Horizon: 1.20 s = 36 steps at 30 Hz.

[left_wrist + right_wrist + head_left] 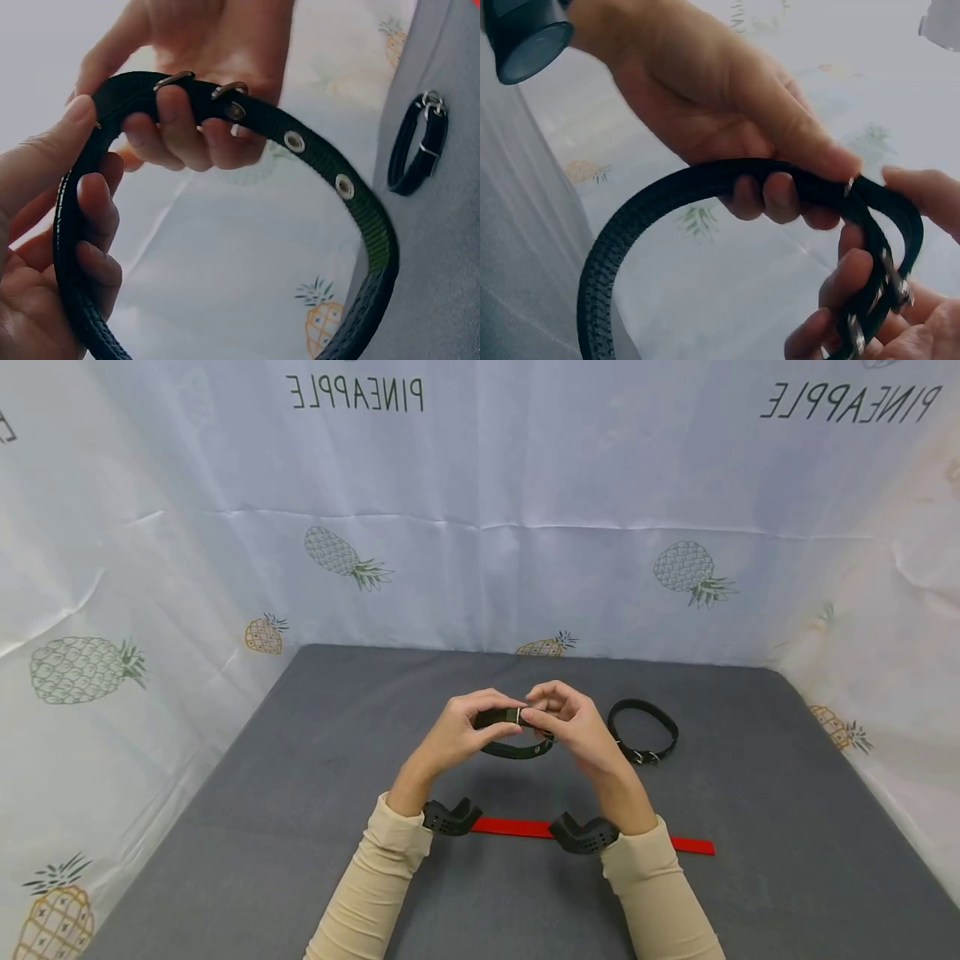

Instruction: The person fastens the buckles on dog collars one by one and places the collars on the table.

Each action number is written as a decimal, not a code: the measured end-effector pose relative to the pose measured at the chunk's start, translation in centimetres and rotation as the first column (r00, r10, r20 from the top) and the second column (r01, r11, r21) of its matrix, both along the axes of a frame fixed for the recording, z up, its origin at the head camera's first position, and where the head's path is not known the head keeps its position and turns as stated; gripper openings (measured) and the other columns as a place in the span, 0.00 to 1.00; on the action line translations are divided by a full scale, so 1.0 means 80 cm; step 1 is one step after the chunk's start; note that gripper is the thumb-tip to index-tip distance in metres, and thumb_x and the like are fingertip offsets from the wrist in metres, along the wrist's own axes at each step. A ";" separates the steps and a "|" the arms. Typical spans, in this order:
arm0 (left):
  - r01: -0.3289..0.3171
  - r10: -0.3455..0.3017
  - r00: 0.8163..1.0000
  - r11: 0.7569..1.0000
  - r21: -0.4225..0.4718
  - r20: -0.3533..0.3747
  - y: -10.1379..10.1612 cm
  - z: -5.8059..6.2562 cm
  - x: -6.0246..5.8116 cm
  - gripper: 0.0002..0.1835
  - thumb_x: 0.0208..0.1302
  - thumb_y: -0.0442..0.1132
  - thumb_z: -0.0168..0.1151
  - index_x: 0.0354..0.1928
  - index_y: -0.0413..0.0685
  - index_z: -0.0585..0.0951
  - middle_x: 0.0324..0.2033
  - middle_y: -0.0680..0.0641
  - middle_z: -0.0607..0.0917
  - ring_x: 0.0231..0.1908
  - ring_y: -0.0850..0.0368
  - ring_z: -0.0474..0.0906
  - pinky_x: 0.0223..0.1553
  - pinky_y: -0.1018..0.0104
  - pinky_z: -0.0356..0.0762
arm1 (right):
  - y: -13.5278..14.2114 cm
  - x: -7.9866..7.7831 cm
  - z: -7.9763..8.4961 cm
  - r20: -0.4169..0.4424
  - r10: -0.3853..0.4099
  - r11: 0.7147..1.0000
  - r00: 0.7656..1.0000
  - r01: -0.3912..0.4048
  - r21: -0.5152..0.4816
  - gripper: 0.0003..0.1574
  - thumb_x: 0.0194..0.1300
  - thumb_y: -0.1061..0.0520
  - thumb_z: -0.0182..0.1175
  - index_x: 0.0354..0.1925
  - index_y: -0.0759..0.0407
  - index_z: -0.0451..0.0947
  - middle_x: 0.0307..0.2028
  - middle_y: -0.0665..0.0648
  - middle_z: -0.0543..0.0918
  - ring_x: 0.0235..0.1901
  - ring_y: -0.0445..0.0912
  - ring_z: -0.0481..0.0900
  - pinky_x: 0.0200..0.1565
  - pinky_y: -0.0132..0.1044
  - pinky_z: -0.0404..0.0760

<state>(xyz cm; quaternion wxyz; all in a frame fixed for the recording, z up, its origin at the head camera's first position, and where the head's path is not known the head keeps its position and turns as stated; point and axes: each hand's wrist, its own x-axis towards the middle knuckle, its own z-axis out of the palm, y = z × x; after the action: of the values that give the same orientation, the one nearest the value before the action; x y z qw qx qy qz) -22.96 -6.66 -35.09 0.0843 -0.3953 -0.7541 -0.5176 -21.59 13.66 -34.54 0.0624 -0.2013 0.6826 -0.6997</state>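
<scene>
Both hands hold a dark green and black dog collar (517, 751) in the air above the table, its band bent into a loop. My left hand (456, 727) pinches the band between thumb and fingers. Close beside it, my right hand (577, 727) grips the band near the metal buckle hardware. The left wrist view shows metal eyelets (345, 187) along the strap, with the right fingers curled round it by two metal loops. A small bulge of strap (909, 217) stands out between the two hands in the right wrist view. Fingers partly hide the buckle.
A second black collar (612, 723), looped, lies on the grey table (300, 777) to the right of the hands. A flat red strip (517, 828) lies nearer, below the forearms. A white curtain (480, 585) with printed pineapples hangs behind and at the sides.
</scene>
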 end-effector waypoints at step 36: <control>0.024 -0.035 0.988 0.997 0.075 0.149 -0.003 0.001 -0.001 0.15 0.63 0.33 0.63 0.50 0.33 0.80 0.42 0.34 0.85 0.34 0.74 0.80 0.37 0.68 0.81 | 0.012 -0.012 -0.008 0.007 0.187 0.982 0.982 -0.187 0.013 0.14 0.72 0.52 0.54 0.27 0.49 0.75 0.23 0.44 0.74 0.26 0.42 0.69 0.36 0.33 0.69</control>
<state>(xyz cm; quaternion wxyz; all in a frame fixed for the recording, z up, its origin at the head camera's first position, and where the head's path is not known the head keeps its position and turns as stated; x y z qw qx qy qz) -23.02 -6.93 -35.01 0.0339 -0.3629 -0.7331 -0.5742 -22.52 14.65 -35.22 0.1313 -0.2618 0.6653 -0.6867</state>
